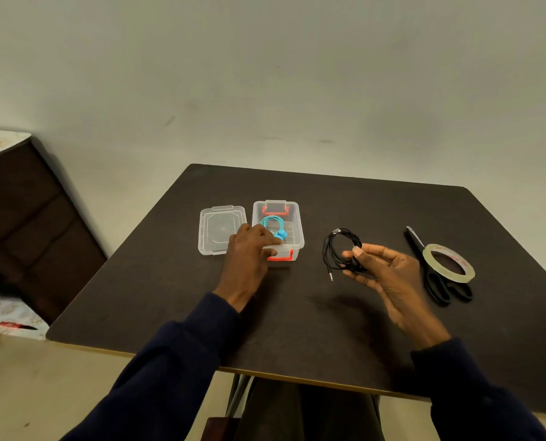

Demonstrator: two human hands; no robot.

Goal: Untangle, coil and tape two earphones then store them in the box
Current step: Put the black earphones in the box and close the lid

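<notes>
The black earphone coil is off the table, pinched between the thumb and forefinger of the right hand. The other fingers are spread loosely behind it. The loop stands out to the left of the fingers, and its jack plug dangles below.

The clear plastic box lies left of that loop, near the middle of the table. It is open-topped, with its long axis running from the near edge toward the far edge. The blue earphone coil already sits inside. The left hand grips the box's near-left corner with bent fingers, apparently steadying it.

My judgement is that the coming move is a short carry leftward and then down into the free space beside the blue coil. The right hand is the one placed to make it.

The lid lies just left of the box. The tape roll rests on the scissors toward the right edge.

I cannot tell whether tape already binds the black coil, because the thumb covers that stretch and hides its earbuds. The left fingertips are partly lost against the box rim.
</notes>
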